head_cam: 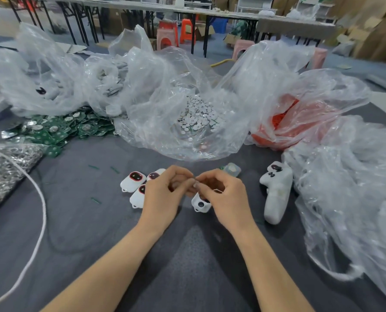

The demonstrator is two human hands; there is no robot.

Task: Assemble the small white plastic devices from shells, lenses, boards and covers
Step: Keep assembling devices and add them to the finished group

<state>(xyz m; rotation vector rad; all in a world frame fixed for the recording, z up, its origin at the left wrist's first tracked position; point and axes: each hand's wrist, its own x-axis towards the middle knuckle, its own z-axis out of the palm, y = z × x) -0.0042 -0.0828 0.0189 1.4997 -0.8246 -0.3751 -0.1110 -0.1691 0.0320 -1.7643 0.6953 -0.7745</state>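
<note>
Worktable (75, 221) heaped with clear plastic bags (165, 97) beyond two hands.
Left hand (165, 192) and right hand (223, 195), fingers curled, meet fingertip to fingertip; three white devices (133, 180) lie beside the left, a white shell (201, 204) under the right, and an unidentifiable small piece (196, 184) pinched between them.
</note>
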